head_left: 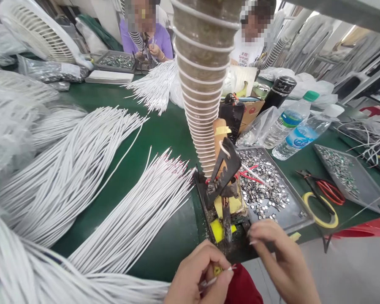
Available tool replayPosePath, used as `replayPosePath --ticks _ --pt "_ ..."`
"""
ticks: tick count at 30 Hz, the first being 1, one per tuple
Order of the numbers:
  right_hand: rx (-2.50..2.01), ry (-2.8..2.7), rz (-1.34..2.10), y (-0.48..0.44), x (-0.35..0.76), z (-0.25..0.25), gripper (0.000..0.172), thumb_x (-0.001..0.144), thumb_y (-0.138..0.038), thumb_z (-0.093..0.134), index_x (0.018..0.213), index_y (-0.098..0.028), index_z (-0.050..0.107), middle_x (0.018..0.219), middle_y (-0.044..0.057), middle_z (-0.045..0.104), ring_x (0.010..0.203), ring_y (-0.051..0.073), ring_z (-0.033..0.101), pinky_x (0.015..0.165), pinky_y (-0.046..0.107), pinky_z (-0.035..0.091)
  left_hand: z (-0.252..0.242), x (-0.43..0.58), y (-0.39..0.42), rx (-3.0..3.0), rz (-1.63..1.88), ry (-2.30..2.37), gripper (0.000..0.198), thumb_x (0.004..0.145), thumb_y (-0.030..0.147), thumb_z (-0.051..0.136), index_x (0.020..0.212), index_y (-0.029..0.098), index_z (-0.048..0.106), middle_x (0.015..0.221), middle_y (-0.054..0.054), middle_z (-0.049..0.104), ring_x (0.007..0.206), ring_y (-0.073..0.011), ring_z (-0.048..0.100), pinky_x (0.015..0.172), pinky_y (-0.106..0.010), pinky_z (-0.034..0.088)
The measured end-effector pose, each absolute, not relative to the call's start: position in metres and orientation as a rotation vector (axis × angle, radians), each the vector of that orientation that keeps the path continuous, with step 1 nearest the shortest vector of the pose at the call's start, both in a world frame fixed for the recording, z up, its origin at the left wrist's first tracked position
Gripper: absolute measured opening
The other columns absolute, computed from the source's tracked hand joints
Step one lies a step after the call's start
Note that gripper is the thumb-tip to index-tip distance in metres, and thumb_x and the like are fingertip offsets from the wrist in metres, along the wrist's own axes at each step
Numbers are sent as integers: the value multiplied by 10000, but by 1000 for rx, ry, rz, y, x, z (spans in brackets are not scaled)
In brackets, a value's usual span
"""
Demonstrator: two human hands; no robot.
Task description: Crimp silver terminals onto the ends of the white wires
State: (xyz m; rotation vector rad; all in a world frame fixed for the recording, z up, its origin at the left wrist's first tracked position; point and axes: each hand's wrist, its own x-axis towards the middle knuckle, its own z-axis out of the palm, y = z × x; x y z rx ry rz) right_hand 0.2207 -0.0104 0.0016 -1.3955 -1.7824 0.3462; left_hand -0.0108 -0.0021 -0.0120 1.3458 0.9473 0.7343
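My left hand is closed around a white cable, whose thin coloured wire ends stick out past the thumb. A bit of yellow shows between its fingers. My right hand is held to the right of it, thumb and fingertips brought together. What they pinch, if anything, is too small to make out. Just beyond both hands stands a soldering iron with a wooden handle, fixed in a black metal stand. Right of the stand, a grey tray holds many small metal connectors.
A ribbed exhaust hose hangs over the stand. Bundles of white cables cover the left side. Water bottles, pliers, yellow tape and a second tray lie right. Two people sit across the table.
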Motion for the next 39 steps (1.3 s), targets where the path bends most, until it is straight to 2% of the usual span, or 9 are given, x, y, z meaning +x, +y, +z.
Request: replayPosePath --ticks 3,7,10,14,19,26,33,37,39 --pt "-1225 -1780 451 -17 201 5 163 997 -100 612 1030 -254 652 870 -6 729 796 127 707 756 218 600 -7 -10 2 1267 771 903 177 997 229 585 850 223 683 861 12 552 676 -155 455 631 -265 361" --pt "-1188 -1770 467 -19 189 6 122 1009 -142 632 1059 -248 668 839 -7 742 743 126 697 697 217 605 -1 -8 4 1118 773 860 156 987 217 608 838 202 653 993 -13 577 653 -128 411 613 -266 325" --pt "-1167 -1795 457 -20 188 6 126 994 -135 656 1055 -244 673 833 -8 745 725 128 692 688 227 609 4 -5 5 966 781 822 140 955 221 682 824 194 640 963 -31 651 743 -152 531 703 -258 414" --pt "-1158 -1846 458 -21 191 4 233 944 -78 676 1110 -242 674 876 7 743 771 146 695 701 252 622 13 -2 7 809 800 823 185 874 176 798 786 192 637 899 -13 691 832 -165 636 799 -247 476" --pt "-1213 -1901 235 -28 196 -3 293 915 -35 659 1125 -236 693 889 24 740 752 144 727 715 253 648 17 1 10 760 818 843 192 856 149 815 777 181 643 897 -2 703 799 -140 638 780 -229 483" --pt "-1312 -1862 15 -35 191 -12 243 898 -56 669 1042 -251 664 907 36 821 784 170 829 812 281 688 14 1 14 731 813 831 210 915 215 792 800 186 619 941 -5 702 777 -122 597 732 -212 453" --pt "-1319 -1766 -26 -30 177 -7 264 876 -48 704 1023 -266 683 908 29 818 745 184 818 697 302 686 15 1 17 730 817 836 244 904 298 819 807 198 619 945 -4 692 817 -147 626 760 -225 480" --pt "-1429 -1642 -43 -33 162 -6 219 901 -79 705 979 -282 675 887 15 803 735 183 800 768 348 679 16 1 17 748 811 848 231 896 279 817 802 199 621 929 -9 695 807 -146 619 768 -225 497" --pt "-1459 -1612 -56 -35 156 -6 224 901 -81 701 970 -292 666 863 5 790 706 182 782 750 351 673 16 2 15 780 827 871 221 885 267 815 794 198 626 931 -17 695 790 -147 616 747 -225 497"
